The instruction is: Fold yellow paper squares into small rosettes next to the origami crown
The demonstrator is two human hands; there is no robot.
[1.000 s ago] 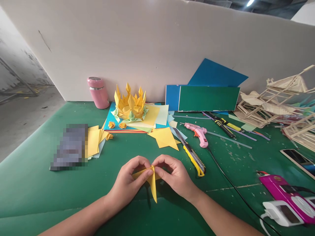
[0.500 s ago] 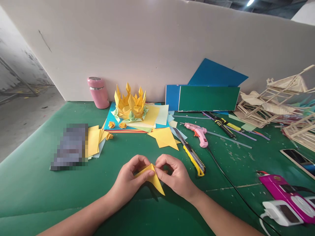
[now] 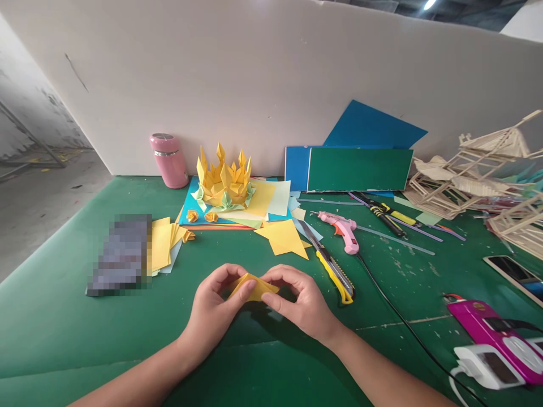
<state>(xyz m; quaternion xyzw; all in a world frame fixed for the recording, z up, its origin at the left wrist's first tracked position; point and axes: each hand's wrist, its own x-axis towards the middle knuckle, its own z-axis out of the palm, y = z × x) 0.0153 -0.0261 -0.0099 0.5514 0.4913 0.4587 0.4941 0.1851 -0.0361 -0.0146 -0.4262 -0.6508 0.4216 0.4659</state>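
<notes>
Between my hands, just above the green table (image 3: pixel 237 367), is a folded piece of yellow paper (image 3: pixel 254 291). My left hand (image 3: pixel 216 299) pinches its left side, the thumb lying across the front. On the right side, my right hand (image 3: pixel 299 299) grips the paper between thumb and fingers. Parts of the paper are hidden behind the fingers. Beyond them lies a yellow paper star (image 3: pixel 283 237), flat on the table. A yellow utility knife (image 3: pixel 333 274) rests to the right of my right hand, its blade pointing away.
A yellow folded-paper crown (image 3: pixel 224 183) stands on coloured sheets (image 3: pixel 278 198) at the back. Small folded roses (image 3: pixel 211 217) lie before it. To the right are a pink glue gun (image 3: pixel 341 226) with a black cord, wooden stick models (image 3: pixel 449 181) and a magenta power device (image 3: pixel 496 339). A pink flask (image 3: pixel 170 161) stands back left.
The long point of yellow paper that hung down toward me no longer hangs there; the paper is spread wider between my hands. My left hand has shifted slightly left.
</notes>
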